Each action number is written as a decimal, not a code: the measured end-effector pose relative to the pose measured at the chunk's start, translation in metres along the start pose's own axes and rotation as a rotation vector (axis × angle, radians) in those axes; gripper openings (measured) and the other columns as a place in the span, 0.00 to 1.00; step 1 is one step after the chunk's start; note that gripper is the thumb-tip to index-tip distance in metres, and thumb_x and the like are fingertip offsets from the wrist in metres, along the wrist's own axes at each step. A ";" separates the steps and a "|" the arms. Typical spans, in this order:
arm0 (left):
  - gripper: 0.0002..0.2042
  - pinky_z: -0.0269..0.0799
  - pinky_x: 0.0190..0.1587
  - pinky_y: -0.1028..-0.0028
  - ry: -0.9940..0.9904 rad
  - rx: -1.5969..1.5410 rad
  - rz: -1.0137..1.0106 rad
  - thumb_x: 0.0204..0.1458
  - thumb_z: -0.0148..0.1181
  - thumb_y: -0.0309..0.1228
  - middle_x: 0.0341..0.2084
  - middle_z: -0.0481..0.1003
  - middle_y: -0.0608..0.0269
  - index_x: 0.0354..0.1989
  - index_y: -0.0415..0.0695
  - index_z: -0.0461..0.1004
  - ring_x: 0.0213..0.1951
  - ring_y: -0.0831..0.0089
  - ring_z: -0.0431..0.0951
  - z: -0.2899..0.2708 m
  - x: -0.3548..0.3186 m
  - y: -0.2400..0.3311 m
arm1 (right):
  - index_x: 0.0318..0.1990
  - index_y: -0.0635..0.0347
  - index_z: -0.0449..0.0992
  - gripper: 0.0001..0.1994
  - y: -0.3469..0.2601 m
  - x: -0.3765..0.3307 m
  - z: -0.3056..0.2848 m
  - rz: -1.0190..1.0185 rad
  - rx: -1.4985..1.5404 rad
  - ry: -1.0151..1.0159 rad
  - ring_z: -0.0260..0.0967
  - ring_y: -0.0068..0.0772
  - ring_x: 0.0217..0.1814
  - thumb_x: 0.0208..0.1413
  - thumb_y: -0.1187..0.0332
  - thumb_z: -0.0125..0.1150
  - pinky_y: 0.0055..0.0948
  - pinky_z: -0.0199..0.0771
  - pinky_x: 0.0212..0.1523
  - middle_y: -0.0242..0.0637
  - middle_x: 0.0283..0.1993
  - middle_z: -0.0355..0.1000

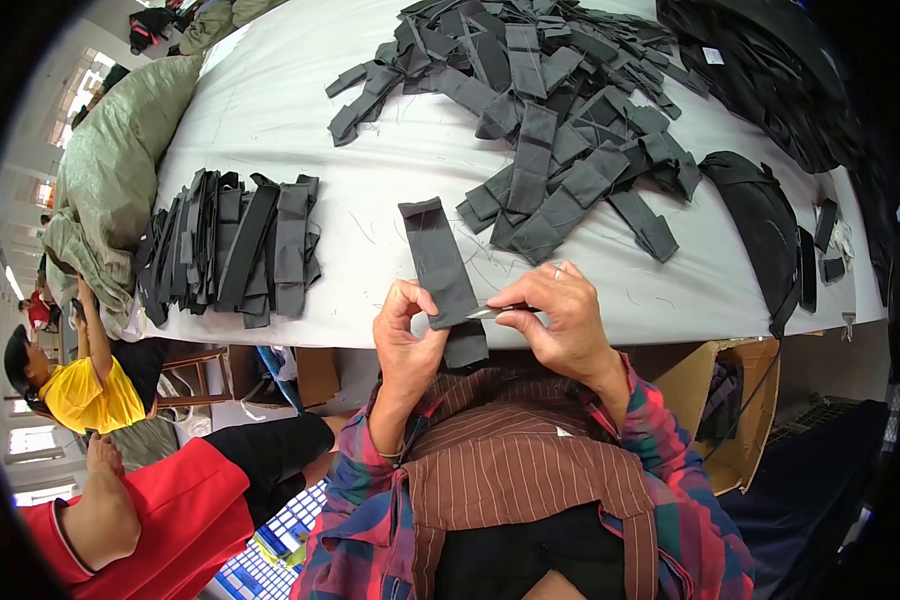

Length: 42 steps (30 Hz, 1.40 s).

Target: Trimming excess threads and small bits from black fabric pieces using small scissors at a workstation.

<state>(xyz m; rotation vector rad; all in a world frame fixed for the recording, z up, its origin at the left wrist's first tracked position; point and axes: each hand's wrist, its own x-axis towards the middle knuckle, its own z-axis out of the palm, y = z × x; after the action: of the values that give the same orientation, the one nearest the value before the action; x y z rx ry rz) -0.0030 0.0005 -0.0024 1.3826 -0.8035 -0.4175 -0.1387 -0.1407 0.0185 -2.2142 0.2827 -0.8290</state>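
The grey fabric strip (442, 272) was held over the near edge of the desk (390, 150), upright and leaning a little away from the person, its lower end folded down below the fingers. The left hand (407, 335) pinched it at the lower left, thumb in front. The right hand (560, 315) was closed around a small metal tool (492, 313), probably thread snips, whose tip met the strip's right edge near the fold.

The strip looked light, thin and soft, yet with enough body to stand when held from below; it seemed a matte woven cloth, not slippery and not fragile. It would likely flop if taken by one corner, so a pinch across the width near the fold looked the surest hold.

A neat stack of finished strips (235, 250) lay at the desk's left near edge, and a loose heap of grey strips (550, 120) spread over the middle and far side. Black curved panels (755, 215) lay along the right edge, and one in the far right corner bore a small white rectangular label (713, 55). An open brown cardboard box (740, 410) stood below the near right corner. A bulging green sack (120, 160) leaned at the left edge.
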 end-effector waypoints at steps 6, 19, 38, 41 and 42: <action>0.11 0.66 0.41 0.82 -0.001 0.047 0.011 0.44 0.58 0.14 0.25 0.67 0.69 0.27 0.43 0.64 0.32 0.82 0.69 0.002 0.000 0.001 | 0.30 0.53 0.78 0.08 -0.005 0.001 0.004 -0.020 -0.012 -0.020 0.63 0.30 0.25 0.41 0.68 0.69 0.29 0.53 0.30 0.27 0.22 0.70; 0.12 0.61 0.44 0.82 -0.074 0.052 0.005 0.46 0.58 0.14 0.31 0.68 0.69 0.29 0.45 0.62 0.36 0.82 0.67 0.000 -0.004 -0.008 | 0.30 0.53 0.78 0.07 -0.005 0.001 0.010 -0.006 0.016 -0.024 0.63 0.31 0.24 0.42 0.68 0.68 0.30 0.54 0.30 0.27 0.22 0.70; 0.15 0.66 0.49 0.76 0.051 0.022 0.012 0.42 0.60 0.15 0.36 0.68 0.61 0.36 0.40 0.63 0.40 0.74 0.71 0.009 -0.005 -0.007 | 0.34 0.65 0.74 0.07 0.002 0.006 0.012 0.381 0.641 -0.161 0.65 0.16 0.34 0.47 0.78 0.65 0.18 0.66 0.36 0.28 0.30 0.70; 0.18 0.64 0.52 0.75 0.079 0.007 -0.046 0.42 0.61 0.16 0.39 0.67 0.59 0.39 0.40 0.61 0.44 0.73 0.71 0.001 0.003 -0.014 | 0.30 0.63 0.74 0.07 -0.002 0.000 0.015 0.270 0.612 -0.092 0.69 0.21 0.30 0.42 0.84 0.61 0.22 0.68 0.33 0.31 0.28 0.72; 0.14 0.65 0.51 0.76 0.069 0.034 -0.040 0.45 0.60 0.18 0.39 0.68 0.59 0.40 0.38 0.64 0.45 0.74 0.70 -0.003 0.004 -0.018 | 0.30 0.61 0.74 0.08 0.000 -0.001 0.018 0.136 0.459 -0.067 0.68 0.27 0.28 0.39 0.83 0.60 0.25 0.66 0.30 0.31 0.27 0.71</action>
<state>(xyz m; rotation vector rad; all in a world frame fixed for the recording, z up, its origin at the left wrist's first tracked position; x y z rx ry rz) 0.0048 -0.0035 -0.0193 1.4390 -0.7305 -0.3859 -0.1280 -0.1298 0.0091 -1.7687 0.1858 -0.6661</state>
